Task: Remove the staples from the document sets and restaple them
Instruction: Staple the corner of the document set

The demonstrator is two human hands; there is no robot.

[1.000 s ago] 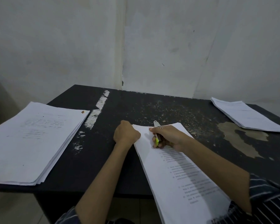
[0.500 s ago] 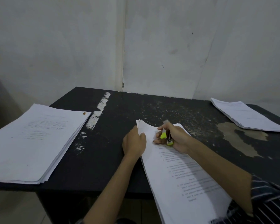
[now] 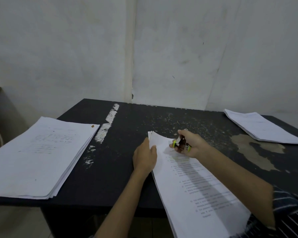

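Document set (image 3: pixel 193 182) on the near part of the black table (image 3: pixel 120 162), slanted, with its lower end hanging over the front edge. Far left corner lifted off the table, the sheets there a little fanned. Gripped at the left edge, just under that corner, by the left hand (image 3: pixel 144 158): back of hand up, thumb on the top page, the other fingers curled round the edge and hidden below. Forearm straight in from the near side.

Above the top of the page, the right hand (image 3: pixel 192 145), fingers closed round a small tool (image 3: pixel 180 144) with yellow-green parts and metal; stapler or remover, cannot tell. Right forearm across the page, striped sleeve (image 3: pixel 289 208) at the elbow.

Further out, a thick paper pile (image 3: pixel 38 157) at the left, a thin pile (image 3: pixel 260 127) at the far right corner.
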